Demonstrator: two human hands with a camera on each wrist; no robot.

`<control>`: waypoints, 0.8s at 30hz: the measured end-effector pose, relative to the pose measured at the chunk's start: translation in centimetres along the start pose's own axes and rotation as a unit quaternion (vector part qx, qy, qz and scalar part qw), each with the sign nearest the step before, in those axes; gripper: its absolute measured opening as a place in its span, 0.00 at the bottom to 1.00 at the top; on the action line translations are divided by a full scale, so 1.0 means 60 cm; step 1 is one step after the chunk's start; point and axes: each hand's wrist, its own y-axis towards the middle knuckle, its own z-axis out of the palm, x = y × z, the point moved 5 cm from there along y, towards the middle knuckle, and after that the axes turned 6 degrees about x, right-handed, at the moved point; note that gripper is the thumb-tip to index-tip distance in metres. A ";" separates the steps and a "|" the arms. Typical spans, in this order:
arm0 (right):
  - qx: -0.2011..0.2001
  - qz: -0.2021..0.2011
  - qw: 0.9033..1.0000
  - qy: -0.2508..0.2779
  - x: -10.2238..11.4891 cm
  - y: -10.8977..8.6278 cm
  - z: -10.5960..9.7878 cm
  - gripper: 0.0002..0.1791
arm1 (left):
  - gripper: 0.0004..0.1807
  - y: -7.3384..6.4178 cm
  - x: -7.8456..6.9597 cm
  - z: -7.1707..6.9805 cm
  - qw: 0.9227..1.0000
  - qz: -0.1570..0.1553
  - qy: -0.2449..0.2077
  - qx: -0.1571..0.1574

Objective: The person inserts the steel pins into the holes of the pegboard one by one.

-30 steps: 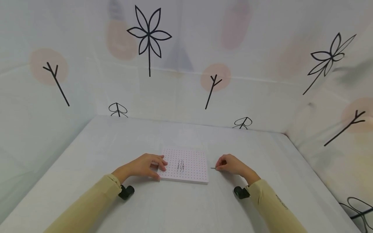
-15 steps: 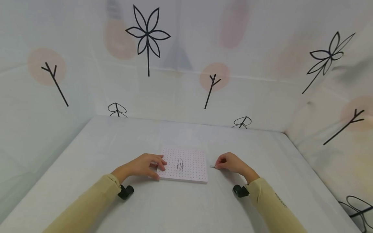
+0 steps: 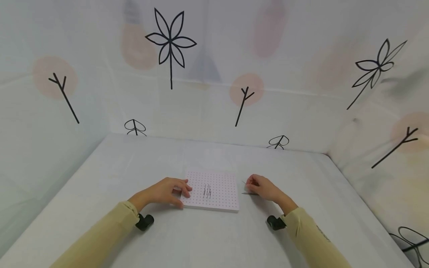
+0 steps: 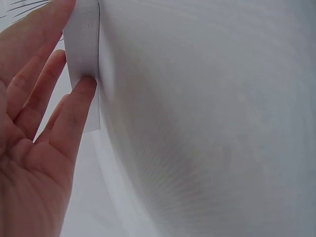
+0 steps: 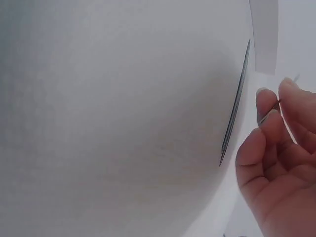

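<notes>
A white pegboard [image 3: 224,186] with rows of small holes lies mid-table. Several thin dark needles [image 3: 207,191] stand in its lower middle. My left hand [image 3: 166,191] rests at the board's left side, fingers spread over its top and thumb at the front corner. In the left wrist view, one fingertip [image 4: 87,85] presses the board's side face [image 4: 83,44]. To the right of the board, my right hand [image 3: 263,187] pinches a thin needle [image 5: 270,115] between thumb and fingertips. Below that hand, a small bundle of dark needles [image 5: 236,103] lies on the tabletop.
A white cloth covers the table [image 3: 207,238]. Behind it and at both sides hang white curtains [image 3: 201,108] printed with plants. Each wrist carries a black camera, the left camera [image 3: 145,222] and the right camera [image 3: 276,222].
My right hand has risen slightly from the needle bundle and now pinches one needle apart from it, leaving the bundle on the table. My left hand and the board stay in place.
</notes>
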 end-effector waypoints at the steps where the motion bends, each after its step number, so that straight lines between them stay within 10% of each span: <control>1: -0.005 -0.006 1.000 -0.001 0.002 0.000 0.000 0.03 | 0.13 0.000 0.000 0.000 1.000 0.000 0.001 0.000; 24: -0.061 -0.070 0.991 0.096 0.075 -0.009 0.006 0.07 | 0.13 0.000 -0.001 0.000 1.000 -0.006 0.006 0.001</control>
